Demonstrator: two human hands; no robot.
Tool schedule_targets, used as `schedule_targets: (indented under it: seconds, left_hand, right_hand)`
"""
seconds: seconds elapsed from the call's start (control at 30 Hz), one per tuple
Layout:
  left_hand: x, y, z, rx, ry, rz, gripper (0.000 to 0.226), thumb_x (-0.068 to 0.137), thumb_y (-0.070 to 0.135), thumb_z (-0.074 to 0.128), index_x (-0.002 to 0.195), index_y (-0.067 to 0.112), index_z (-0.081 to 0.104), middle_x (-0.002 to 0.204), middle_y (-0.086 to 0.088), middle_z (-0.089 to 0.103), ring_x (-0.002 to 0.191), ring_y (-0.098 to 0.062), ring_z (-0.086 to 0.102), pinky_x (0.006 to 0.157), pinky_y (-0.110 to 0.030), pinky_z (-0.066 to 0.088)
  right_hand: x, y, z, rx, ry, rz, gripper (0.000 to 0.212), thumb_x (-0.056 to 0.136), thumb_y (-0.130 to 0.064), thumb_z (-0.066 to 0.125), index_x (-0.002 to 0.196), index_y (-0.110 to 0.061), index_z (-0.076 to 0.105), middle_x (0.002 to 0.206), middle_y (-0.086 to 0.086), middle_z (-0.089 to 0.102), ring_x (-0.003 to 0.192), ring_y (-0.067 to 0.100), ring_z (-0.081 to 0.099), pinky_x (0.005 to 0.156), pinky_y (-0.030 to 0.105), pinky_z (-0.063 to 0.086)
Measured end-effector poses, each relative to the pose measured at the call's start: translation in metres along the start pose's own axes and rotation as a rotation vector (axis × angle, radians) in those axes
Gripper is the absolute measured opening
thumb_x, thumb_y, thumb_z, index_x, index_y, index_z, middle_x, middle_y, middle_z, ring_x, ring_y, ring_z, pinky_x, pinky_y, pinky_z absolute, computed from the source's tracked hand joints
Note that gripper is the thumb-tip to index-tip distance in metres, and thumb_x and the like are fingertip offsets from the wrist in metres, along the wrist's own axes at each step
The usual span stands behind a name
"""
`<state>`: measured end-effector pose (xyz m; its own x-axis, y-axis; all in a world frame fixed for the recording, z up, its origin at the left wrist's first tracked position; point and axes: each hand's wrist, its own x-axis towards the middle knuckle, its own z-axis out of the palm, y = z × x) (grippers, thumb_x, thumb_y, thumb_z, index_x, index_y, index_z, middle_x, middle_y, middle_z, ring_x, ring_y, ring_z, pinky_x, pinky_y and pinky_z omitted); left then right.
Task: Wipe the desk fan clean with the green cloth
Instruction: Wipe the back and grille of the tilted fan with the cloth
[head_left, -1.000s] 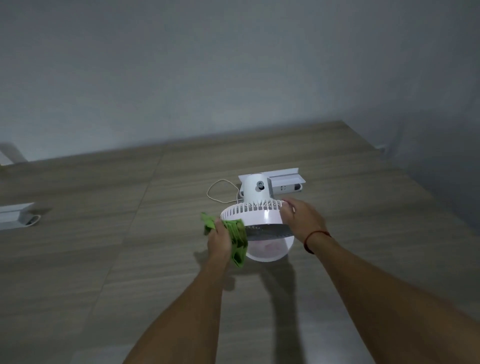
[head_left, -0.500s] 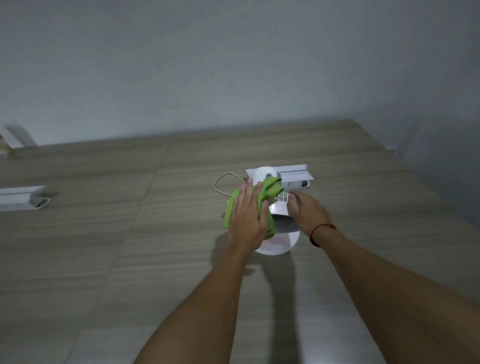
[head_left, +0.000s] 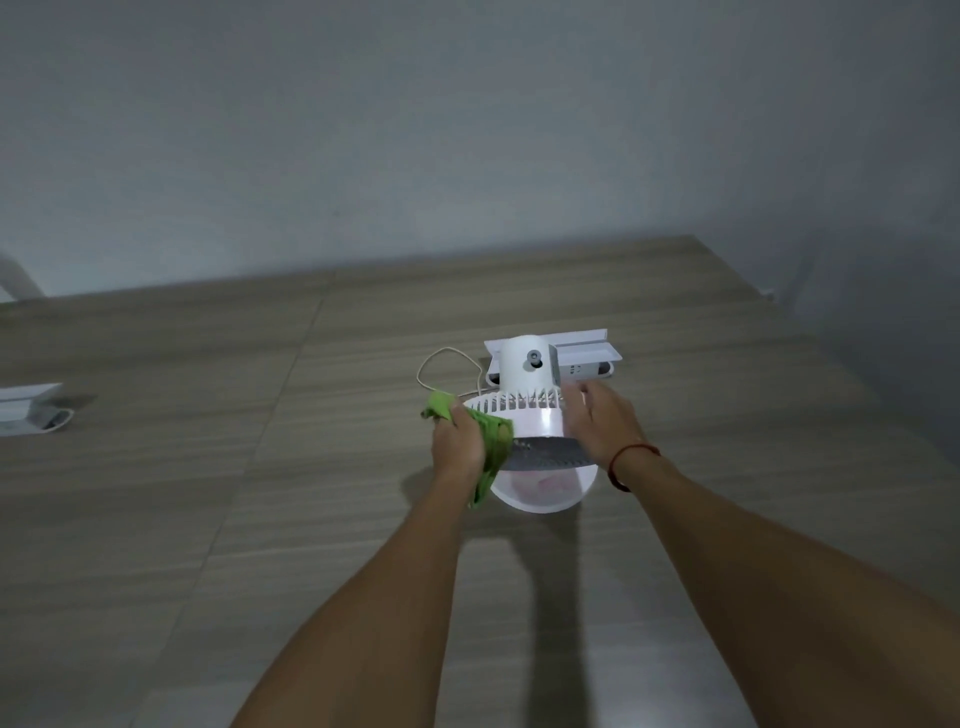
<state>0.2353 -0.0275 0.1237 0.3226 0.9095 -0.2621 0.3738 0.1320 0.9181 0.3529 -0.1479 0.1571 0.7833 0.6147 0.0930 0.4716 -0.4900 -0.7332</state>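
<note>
Fan (head_left: 524, 421) sits between my hands: left hand (head_left: 457, 449) grips cloth (head_left: 496, 435) on its left rim, right hand (head_left: 602, 426) flat, bracing opposite.

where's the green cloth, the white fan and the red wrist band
green fabric cloth (head_left: 497, 434), head view, fold against the fan's left rim
round white plastic desk fan (head_left: 535, 423), head view, smooth band of the housing
thin red string bracelet (head_left: 631, 449), head view, strand across the wrist

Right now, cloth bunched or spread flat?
Bunched: the left hand grips the cloth crumpled against the fan, ends sticking out either side.
</note>
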Motion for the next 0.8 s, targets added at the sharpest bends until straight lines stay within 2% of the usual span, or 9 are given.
schedule_targets:
  seconds: [0.03, 0.13, 0.23, 0.33, 0.47, 0.57, 0.67, 0.73, 0.8]
  left_hand:
    - [-0.005, 0.002, 0.001, 0.051, 0.016, 0.058, 0.055, 0.101, 0.039, 0.023, 0.136, 0.004, 0.048, 0.136, -0.020, 0.054, 0.124, -0.037, 0.051, 0.109, -0.046, 0.040]
    - [-0.023, 0.007, 0.004, 0.148, 0.042, 0.444, 0.058, 0.098, 0.042, 0.025, 0.143, 0.009, 0.039, 0.143, -0.016, 0.048, 0.133, -0.035, 0.045, 0.112, -0.049, 0.035]
    - [-0.027, 0.005, 0.005, 0.235, -0.024, 0.679, 0.058, 0.098, 0.037, 0.027, 0.149, 0.011, 0.032, 0.154, -0.009, 0.037, 0.144, -0.024, 0.030, 0.120, -0.043, 0.023]
    - [-0.015, 0.000, 0.002, 0.149, -0.041, 0.573, 0.060, 0.096, 0.046, 0.024, 0.146, 0.014, 0.036, 0.146, -0.009, 0.048, 0.136, -0.024, 0.043, 0.114, -0.041, 0.035]
    - [-0.001, -0.011, -0.001, -0.089, -0.049, -0.020, 0.056, 0.099, 0.043, 0.025, 0.122, 0.005, 0.059, 0.120, -0.016, 0.061, 0.113, -0.030, 0.057, 0.102, -0.038, 0.044]
    - [-0.008, -0.026, 0.002, -0.295, -0.053, -0.261, 0.054, 0.095, 0.044, 0.030, 0.109, 0.007, 0.066, 0.119, -0.023, 0.065, 0.106, -0.033, 0.062, 0.100, -0.044, 0.049]
    - [-0.027, -0.018, 0.007, -0.131, 0.046, -0.211, 0.052, 0.102, 0.036, 0.028, 0.119, -0.002, 0.060, 0.121, -0.021, 0.062, 0.109, -0.035, 0.059, 0.092, -0.033, 0.042]
    - [-0.038, -0.006, 0.008, -0.045, 0.183, -0.019, 0.051, 0.103, 0.032, 0.030, 0.116, -0.006, 0.061, 0.117, -0.026, 0.063, 0.109, -0.038, 0.059, 0.089, -0.034, 0.043]
    - [-0.046, 0.005, 0.011, -0.039, 0.227, 0.249, 0.044, 0.103, 0.029, 0.034, 0.116, -0.003, 0.061, 0.110, -0.026, 0.065, 0.104, -0.038, 0.061, 0.088, -0.037, 0.045]
  right_hand:
    - [0.001, -0.005, 0.004, -0.001, 0.018, 0.012, 0.049, 0.090, -0.050, 0.034, 0.102, -0.014, 0.065, 0.105, 0.011, 0.068, 0.099, 0.031, 0.061, 0.092, 0.046, 0.049]
    - [0.003, -0.016, 0.009, 0.006, 0.042, 0.030, 0.054, 0.087, -0.055, 0.034, 0.108, -0.015, 0.064, 0.113, 0.013, 0.066, 0.106, 0.033, 0.058, 0.094, 0.044, 0.047]
    - [0.006, -0.013, 0.005, 0.001, -0.007, 0.018, 0.055, 0.088, -0.053, 0.034, 0.115, -0.013, 0.061, 0.119, 0.014, 0.063, 0.110, 0.034, 0.057, 0.097, 0.046, 0.046]
    - [0.004, -0.006, -0.001, -0.016, -0.042, -0.001, 0.055, 0.090, -0.052, 0.034, 0.117, -0.012, 0.060, 0.118, 0.014, 0.062, 0.110, 0.033, 0.056, 0.096, 0.046, 0.046]
    - [0.008, 0.004, 0.001, -0.002, -0.055, -0.035, 0.061, 0.083, -0.062, 0.026, 0.096, -0.017, 0.065, 0.097, 0.007, 0.069, 0.094, 0.028, 0.062, 0.085, 0.045, 0.053]
    - [0.008, 0.009, -0.007, 0.024, -0.066, -0.041, 0.054, 0.085, -0.054, 0.031, 0.100, -0.016, 0.066, 0.098, 0.004, 0.068, 0.092, 0.022, 0.063, 0.076, 0.035, 0.051]
    - [0.008, 0.015, -0.014, 0.047, -0.077, -0.042, 0.054, 0.084, -0.052, 0.031, 0.104, -0.016, 0.065, 0.102, 0.005, 0.068, 0.093, 0.021, 0.063, 0.072, 0.030, 0.048]
    - [0.009, 0.014, -0.013, 0.059, -0.075, -0.045, 0.059, 0.081, -0.055, 0.029, 0.103, -0.015, 0.066, 0.102, 0.007, 0.069, 0.092, 0.022, 0.063, 0.073, 0.031, 0.047]
    - [0.009, 0.010, -0.008, 0.065, -0.047, -0.044, 0.056, 0.081, -0.053, 0.032, 0.098, -0.012, 0.067, 0.101, 0.009, 0.069, 0.092, 0.024, 0.062, 0.073, 0.029, 0.043]
